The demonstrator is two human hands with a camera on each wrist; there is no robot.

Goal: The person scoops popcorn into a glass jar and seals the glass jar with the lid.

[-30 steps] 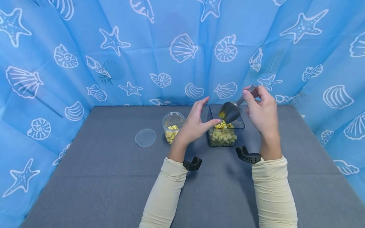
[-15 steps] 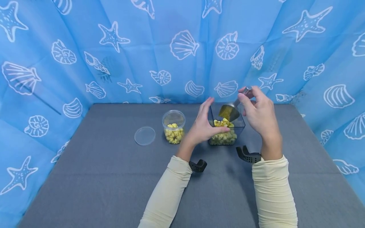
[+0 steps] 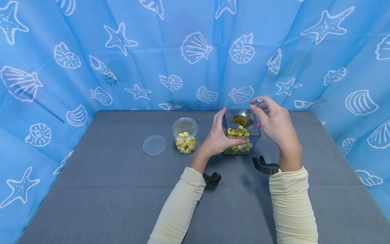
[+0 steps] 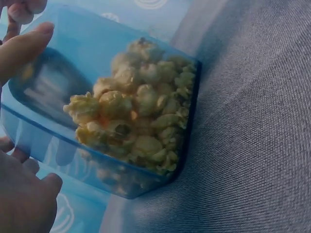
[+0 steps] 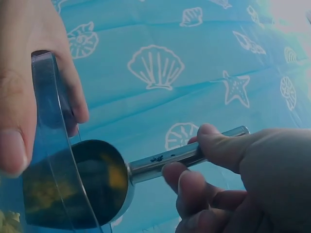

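A clear square-rimmed container [image 3: 256, 139] of popcorn [image 3: 238, 132] stands at the table's back. My left hand [image 3: 217, 138] grips its left side, the thumb lying along the front wall. Between the fingers of my right hand [image 3: 275, 123] is the handle of a metal scoop [image 3: 242, 120], held from above. In the right wrist view the shiny bowl of the scoop [image 5: 114, 179] sits inside the container, behind its clear wall. Popcorn [image 4: 141, 102] fills the lower part of the container in the left wrist view.
To the left stands a round clear jar [image 3: 185, 126], partly filled with popcorn. A flat round lid [image 3: 154, 145] lies beside it on the grey tabletop [image 3: 115, 189]. A blue shell-print curtain [image 3: 152, 61] hangs right behind the table.
My left hand has moved right and taken hold of the container's side. The scoop has been lowered into the container and its bowl tilted, my right hand shifting slightly left with it.
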